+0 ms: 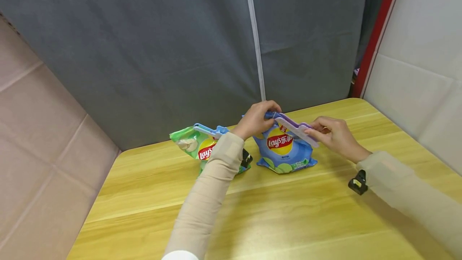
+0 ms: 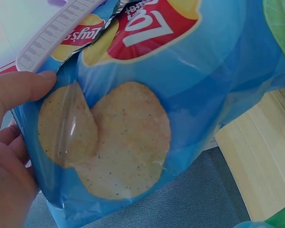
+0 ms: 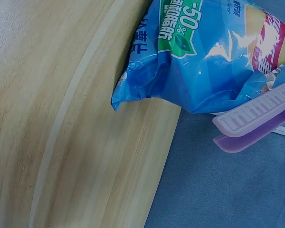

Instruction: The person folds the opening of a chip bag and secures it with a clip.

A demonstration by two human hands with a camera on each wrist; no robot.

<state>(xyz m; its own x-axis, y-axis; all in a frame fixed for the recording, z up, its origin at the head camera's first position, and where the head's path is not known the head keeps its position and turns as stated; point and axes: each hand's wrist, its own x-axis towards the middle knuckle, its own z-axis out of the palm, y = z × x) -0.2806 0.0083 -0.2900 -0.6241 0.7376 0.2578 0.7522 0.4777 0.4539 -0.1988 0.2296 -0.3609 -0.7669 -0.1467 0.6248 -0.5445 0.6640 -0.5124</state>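
Observation:
A blue bag of Lay's chips (image 1: 283,161) stands on the table with its top folded over. My left hand (image 1: 255,119) pinches the folded top at its left corner; the left wrist view shows the thumb on the bag front, just below a purple bag clip (image 2: 57,33). That clip slants across the folded top. My right hand (image 1: 333,133) pinches its right end between thumb and fingers. In the right wrist view the two arms of the clip (image 3: 256,114) stand slightly apart at the near end, past the bag's edge.
Left of the blue bag, a green bag of Lay's chips (image 1: 187,143) has a light blue clip (image 1: 209,130) across its top, partly behind my left forearm. A grey curtain (image 1: 162,51) hangs behind the wooden table (image 1: 144,196), with pale walls at both sides.

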